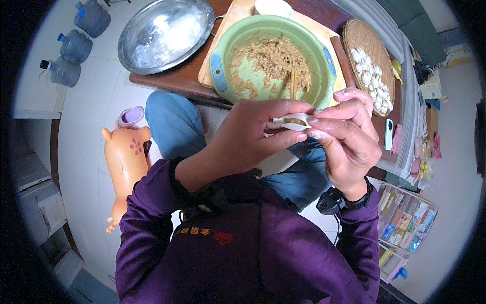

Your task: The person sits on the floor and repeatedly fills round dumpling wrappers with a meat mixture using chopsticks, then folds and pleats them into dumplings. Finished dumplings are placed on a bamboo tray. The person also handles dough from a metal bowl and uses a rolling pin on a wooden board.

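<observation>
A folded dumpling wrapper [283, 122] with brown filling [295, 121] showing in its open top is held between both hands. My left hand [243, 133] cradles it between thumb and fingers. At its right end, the thumb and fingertips of my right hand [347, 136] pinch the dough, and flour whitens them. Just beyond the hands stands a green plastic basin [222, 49] of minced filling [279, 53]. A pair of chopsticks [293, 85] rests in that filling, their lower ends hidden behind my left hand.
The basin sits on a wooden board [205, 74] on a brown table [163, 81]. At left is a round metal tray [131, 62] with clear plastic on it. A woven tray [372, 34] at right carries several folded dumplings [370, 78]. A phone [388, 134] lies near the right edge.
</observation>
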`<state>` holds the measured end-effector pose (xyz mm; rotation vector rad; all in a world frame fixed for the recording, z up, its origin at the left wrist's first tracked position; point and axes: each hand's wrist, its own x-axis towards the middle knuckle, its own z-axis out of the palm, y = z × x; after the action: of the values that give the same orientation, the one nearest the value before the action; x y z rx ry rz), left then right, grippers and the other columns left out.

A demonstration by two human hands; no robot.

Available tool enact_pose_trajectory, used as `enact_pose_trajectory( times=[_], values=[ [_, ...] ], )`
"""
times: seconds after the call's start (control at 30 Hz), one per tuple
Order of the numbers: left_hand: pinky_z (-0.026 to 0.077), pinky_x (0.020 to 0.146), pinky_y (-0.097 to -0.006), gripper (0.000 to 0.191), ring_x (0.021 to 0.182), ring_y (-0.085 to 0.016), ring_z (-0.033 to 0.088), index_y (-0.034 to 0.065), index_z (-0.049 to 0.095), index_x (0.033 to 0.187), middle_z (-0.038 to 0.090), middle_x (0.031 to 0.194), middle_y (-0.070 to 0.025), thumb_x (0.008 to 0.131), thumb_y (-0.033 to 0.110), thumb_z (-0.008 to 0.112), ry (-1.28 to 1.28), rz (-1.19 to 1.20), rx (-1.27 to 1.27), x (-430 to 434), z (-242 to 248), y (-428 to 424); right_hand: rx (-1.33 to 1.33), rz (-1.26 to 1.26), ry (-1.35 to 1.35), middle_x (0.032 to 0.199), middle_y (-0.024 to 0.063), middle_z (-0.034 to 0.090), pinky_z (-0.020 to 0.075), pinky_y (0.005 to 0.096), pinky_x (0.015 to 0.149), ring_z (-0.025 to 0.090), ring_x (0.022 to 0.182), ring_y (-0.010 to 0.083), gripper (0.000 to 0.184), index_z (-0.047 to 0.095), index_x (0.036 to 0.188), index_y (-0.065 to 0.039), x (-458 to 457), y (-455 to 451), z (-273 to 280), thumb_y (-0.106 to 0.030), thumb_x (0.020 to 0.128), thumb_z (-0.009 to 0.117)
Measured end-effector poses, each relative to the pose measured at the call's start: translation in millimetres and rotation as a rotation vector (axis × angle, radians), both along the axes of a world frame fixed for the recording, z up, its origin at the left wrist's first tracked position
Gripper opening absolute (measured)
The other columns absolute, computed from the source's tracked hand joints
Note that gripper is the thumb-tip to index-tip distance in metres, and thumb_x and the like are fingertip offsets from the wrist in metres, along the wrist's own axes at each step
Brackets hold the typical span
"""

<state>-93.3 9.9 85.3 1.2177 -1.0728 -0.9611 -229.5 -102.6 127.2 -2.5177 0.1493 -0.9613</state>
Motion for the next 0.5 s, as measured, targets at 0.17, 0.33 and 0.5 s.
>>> enact_pose_trajectory(
  times=[0.17, 0.33, 0.5],
  values=[
    [0.048, 0.071, -0.0251, 0.032, 0.081, -0.009, 0.061, 0.0031, 0.06, 0.107, 0.067, 0.089, -0.0077, 0.077, 0.014, 0.066, -0.05, 0.015, -0.02, 0.1, -1.9, -0.9, 0.081, -0.03, 0.031, 0.087, 0.0055, 0.062, 0.0406, 0.0386, 0.084, 0.052, 0.091, 0.0267, 0.016, 0.069, 0.077, -0.006, 3.8, 2.2, -3.3, -0.009, 0.062, 0.074],
    [0.048, 0.061, -0.0287, 0.028, 0.069, -0.019, 0.063, 0.0039, 0.062, 0.101, 0.065, 0.078, -0.0111, 0.076, 0.016, 0.065, -0.222, 0.068, -0.038, -2.6, -7.6, -1.9, 0.05, 0.049, 0.085, 0.085, 0.0061, 0.062, 0.04, 0.0386, 0.086, 0.052, 0.095, 0.0271, 0.018, 0.068, 0.08, -0.005, 3.4, 0.5, -6.6, -0.007, 0.064, 0.073],
    [0.046, 0.06, -0.0293, 0.028, 0.068, -0.021, 0.062, 0.0061, 0.064, 0.099, 0.065, 0.079, -0.011, 0.073, 0.016, 0.068, -0.242, 0.234, -0.118, -6.4, -11.5, -2.2, 0.857, 0.093, 0.063, 0.095, 0.0101, 0.064, 0.0461, 0.0357, 0.084, 0.057, 0.098, 0.0222, 0.038, 0.059, 0.109, 0.0, -0.4, 0.2, -20.3, -0.008, 0.074, 0.07]
  ],
)
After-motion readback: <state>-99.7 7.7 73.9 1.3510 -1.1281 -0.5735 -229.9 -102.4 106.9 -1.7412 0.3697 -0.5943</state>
